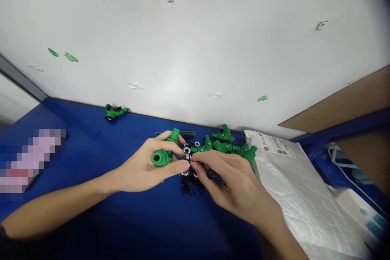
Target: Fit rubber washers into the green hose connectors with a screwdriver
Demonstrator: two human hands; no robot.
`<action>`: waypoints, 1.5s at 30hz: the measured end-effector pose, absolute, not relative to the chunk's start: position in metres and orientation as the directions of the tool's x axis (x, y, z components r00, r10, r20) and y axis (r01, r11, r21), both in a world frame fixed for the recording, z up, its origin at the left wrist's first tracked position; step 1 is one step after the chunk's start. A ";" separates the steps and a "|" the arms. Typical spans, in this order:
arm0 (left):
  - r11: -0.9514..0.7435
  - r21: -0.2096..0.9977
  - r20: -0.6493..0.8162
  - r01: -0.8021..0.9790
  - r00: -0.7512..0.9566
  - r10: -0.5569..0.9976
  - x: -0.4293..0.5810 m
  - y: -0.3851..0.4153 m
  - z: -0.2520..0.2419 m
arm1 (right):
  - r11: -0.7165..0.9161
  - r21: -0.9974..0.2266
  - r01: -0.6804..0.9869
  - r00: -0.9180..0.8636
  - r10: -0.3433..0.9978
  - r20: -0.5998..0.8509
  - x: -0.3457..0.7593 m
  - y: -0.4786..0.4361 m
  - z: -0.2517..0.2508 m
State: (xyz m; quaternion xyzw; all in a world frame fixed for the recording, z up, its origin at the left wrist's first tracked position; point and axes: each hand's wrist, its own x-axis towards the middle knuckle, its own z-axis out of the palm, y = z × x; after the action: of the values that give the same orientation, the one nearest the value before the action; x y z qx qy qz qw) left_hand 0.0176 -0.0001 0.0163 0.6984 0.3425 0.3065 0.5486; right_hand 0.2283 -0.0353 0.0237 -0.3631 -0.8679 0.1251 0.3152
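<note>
Head view: left hand (143,166) curled closed around a green plastic hose connector (160,157), long axis tilting toward the right hand (228,183), whose fingertips (197,163) pinch a small black-and-white plastic fitting (187,156) just beside it, above loose black plastic rings (190,187).

Workshop with blue bench (85,142), green fittings (225,136)

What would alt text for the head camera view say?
Two bare hands work over a blue table: the left hand holds a green plastic hose connector, the right hand pinches a small dark part. Green connectors, small rings and a silver mailing bag lie nearby.
</note>
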 end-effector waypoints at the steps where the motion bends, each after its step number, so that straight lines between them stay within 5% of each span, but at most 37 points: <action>1: -0.093 0.986 -0.006 0.136 0.594 0.805 0.017 0.000 0.017 | 0.708 -0.445 0.548 -0.543 0.706 0.454 0.229 -0.035 0.023; 10: 0.056 0.995 -0.100 0.087 0.652 0.752 0.018 0.001 0.019 | 0.735 -0.457 0.501 -0.545 0.678 0.493 0.228 -0.036 0.027; 15: -0.089 0.992 0.017 0.089 0.606 0.796 0.017 -0.003 0.019 | 0.629 -0.566 0.532 -0.474 0.776 0.416 0.226 -0.034 0.028; 19: -0.179 0.977 0.088 0.114 0.553 0.829 0.018 -0.003 0.019 | 0.632 -0.532 0.563 -0.506 0.773 0.383 0.226 -0.035 0.025; 26: 0.247 0.968 -0.214 0.037 0.633 0.744 0.021 0.006 0.015 | 0.685 -0.423 0.594 -0.538 0.728 0.424 0.227 -0.037 0.025; 36: 0.077 0.994 -0.112 0.082 0.613 0.782 0.020 0.001 0.015 | 0.627 -0.560 0.541 -0.526 0.772 0.356 0.227 -0.032 0.026; 45: 0.440 0.897 -0.362 0.044 0.646 0.673 0.022 0.010 0.012 | 0.716 -0.396 0.576 -0.539 0.696 0.474 0.236 -0.033 0.027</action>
State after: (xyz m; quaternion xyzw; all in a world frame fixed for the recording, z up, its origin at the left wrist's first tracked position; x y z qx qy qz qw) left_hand 0.0222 0.0095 0.0122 0.4879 0.3675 0.2054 0.7647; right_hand 0.2362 -0.0331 0.0272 -0.3646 -0.8720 0.0965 0.3120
